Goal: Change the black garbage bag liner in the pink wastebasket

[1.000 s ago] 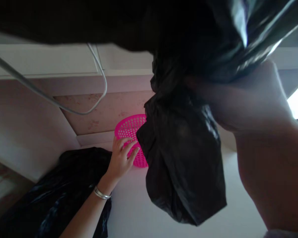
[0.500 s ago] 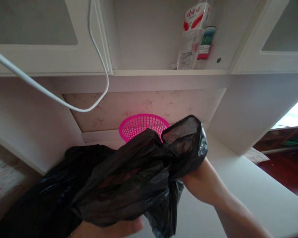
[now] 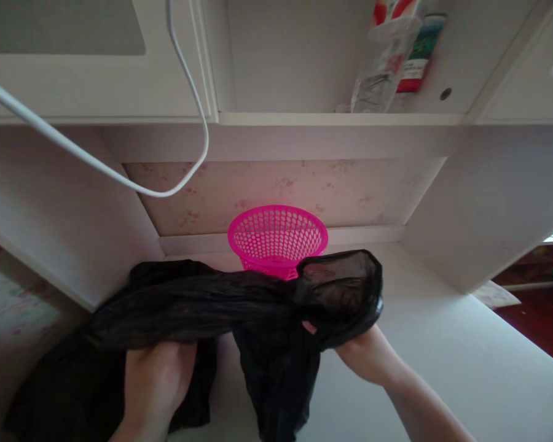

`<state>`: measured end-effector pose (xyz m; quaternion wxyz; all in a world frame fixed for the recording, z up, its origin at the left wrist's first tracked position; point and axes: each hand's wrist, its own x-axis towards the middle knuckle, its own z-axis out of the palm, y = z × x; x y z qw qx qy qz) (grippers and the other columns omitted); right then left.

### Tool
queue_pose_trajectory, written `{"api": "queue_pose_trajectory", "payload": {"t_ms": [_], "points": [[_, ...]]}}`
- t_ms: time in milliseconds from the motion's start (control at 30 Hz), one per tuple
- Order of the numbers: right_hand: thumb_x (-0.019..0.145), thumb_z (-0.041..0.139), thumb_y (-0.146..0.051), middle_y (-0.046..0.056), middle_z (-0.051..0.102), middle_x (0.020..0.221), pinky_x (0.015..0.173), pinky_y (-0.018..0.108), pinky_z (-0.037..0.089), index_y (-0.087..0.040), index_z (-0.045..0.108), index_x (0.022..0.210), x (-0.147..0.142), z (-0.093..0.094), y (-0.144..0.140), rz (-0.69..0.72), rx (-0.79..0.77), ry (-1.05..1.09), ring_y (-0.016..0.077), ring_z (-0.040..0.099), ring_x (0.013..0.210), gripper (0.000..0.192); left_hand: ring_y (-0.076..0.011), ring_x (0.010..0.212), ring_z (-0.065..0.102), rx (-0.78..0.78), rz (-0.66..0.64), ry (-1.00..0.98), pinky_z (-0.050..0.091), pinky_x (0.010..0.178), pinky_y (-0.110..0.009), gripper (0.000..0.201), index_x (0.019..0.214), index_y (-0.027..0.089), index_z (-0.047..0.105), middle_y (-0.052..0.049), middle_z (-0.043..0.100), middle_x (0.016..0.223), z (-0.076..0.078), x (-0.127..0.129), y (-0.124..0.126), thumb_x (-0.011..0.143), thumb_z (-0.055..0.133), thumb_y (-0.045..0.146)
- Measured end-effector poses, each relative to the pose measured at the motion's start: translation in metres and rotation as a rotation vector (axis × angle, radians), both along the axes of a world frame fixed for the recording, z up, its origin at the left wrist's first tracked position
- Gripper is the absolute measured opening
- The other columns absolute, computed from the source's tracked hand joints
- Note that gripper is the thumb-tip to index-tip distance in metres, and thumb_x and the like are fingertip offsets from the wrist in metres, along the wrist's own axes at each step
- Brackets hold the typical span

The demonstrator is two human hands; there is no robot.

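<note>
A black plastic bag (image 3: 267, 307) is stretched sideways between my two hands. My left hand (image 3: 159, 374) is closed on its left part, the fingertips hidden behind the plastic. My right hand (image 3: 364, 353) grips the bag near its open mouth at the right; most of those fingers are covered by the film. A loose part of the bag hangs down between the hands. Just behind the bag stands a pink perforated basket (image 3: 276, 212), its lower part covered. More black plastic (image 3: 64, 380) lies at the left, beside my left hand.
White desk surface (image 3: 396, 294) extends under the hands and to the right. A white cable (image 3: 166, 193) loops down in the upper left. Overhead, a shelf (image 3: 341, 119) holds a clear plastic bottle (image 3: 378, 80) and a green-and-red container (image 3: 417, 61).
My left hand has moved up and left, drawing the bag out straighter. My right hand sits slightly lower, and more of the pink basket shows. The view has shifted a little.
</note>
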<state>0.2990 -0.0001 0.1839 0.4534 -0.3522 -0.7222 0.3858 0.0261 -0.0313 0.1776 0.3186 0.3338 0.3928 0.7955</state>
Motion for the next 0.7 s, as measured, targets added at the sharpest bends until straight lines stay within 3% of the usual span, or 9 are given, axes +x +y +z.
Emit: {"api": "queue_pose_trajectory", "payload": {"t_ms": [133, 267, 400, 567, 633, 700], "points": [[0.082, 0.08, -0.039, 0.006, 0.079, 0.114, 0.096, 0.048, 0.061, -0.025, 0.078, 0.111, 0.035, -0.017, 0.013, -0.204, -0.154, 0.093, 0.0314, 0.073, 0.104, 0.032, -0.0146, 0.078, 0.073, 0.016, 0.064, -0.123, 0.063, 0.078, -0.025, 0.019, 0.076, 0.022, 0.078, 0.004, 0.079, 0.081, 0.017, -0.012, 0.023, 0.06, 0.087, 0.019], [0.069, 0.089, -0.048, 0.006, 0.081, 0.102, 0.093, 0.048, 0.062, -0.026, 0.081, 0.097, 0.069, -0.034, 0.023, -0.385, -0.3, 0.286, 0.0321, 0.074, 0.097, 0.036, -0.015, 0.076, 0.071, -0.004, 0.064, -0.176, 0.062, 0.07, -0.027, 0.018, 0.078, 0.021, 0.075, 0.005, 0.078, 0.08, 0.017, -0.035, 0.038, 0.063, 0.085, 0.02], [0.08, 0.08, -0.047, 0.003, 0.075, 0.069, 0.064, 0.034, 0.064, -0.026, 0.079, 0.077, 0.096, -0.04, 0.029, -0.343, -0.326, 0.475, 0.0211, 0.07, 0.063, 0.021, -0.0143, 0.08, 0.07, -0.02, 0.038, -0.184, 0.06, 0.072, -0.025, 0.019, 0.086, 0.025, 0.076, 0.005, 0.079, 0.086, 0.016, -0.053, 0.045, 0.07, 0.076, 0.013], [0.077, 0.082, -0.037, -0.003, 0.078, 0.09, 0.071, 0.02, 0.062, -0.03, 0.076, 0.084, 0.114, -0.036, 0.04, -0.383, -0.312, 0.706, 0.0137, 0.072, 0.08, 0.012, -0.0126, 0.083, 0.067, 0.044, 0.04, -0.126, 0.058, 0.077, -0.024, 0.014, 0.082, 0.025, 0.073, 0.007, 0.075, 0.084, 0.014, -0.083, 0.054, 0.073, 0.077, 0.015], [0.078, 0.08, -0.041, -0.004, 0.077, 0.091, 0.07, 0.022, 0.062, -0.032, 0.073, 0.086, 0.116, -0.033, 0.044, -0.285, -0.308, 0.77, 0.0137, 0.072, 0.082, 0.014, -0.0118, 0.078, 0.066, 0.038, 0.071, -0.135, 0.057, 0.072, -0.022, 0.016, 0.082, 0.024, 0.073, 0.008, 0.074, 0.079, 0.012, -0.091, 0.053, 0.07, 0.081, 0.018], [0.078, 0.077, -0.053, -0.003, 0.078, 0.099, 0.072, 0.03, 0.063, -0.037, 0.072, 0.105, 0.114, -0.031, 0.049, -0.197, -0.307, 0.763, 0.018, 0.073, 0.088, 0.032, -0.0133, 0.08, 0.067, 0.008, 0.056, -0.162, 0.058, 0.07, -0.023, 0.019, 0.089, 0.025, 0.075, 0.007, 0.075, 0.081, 0.013, -0.092, 0.048, 0.073, 0.082, 0.031]]}}
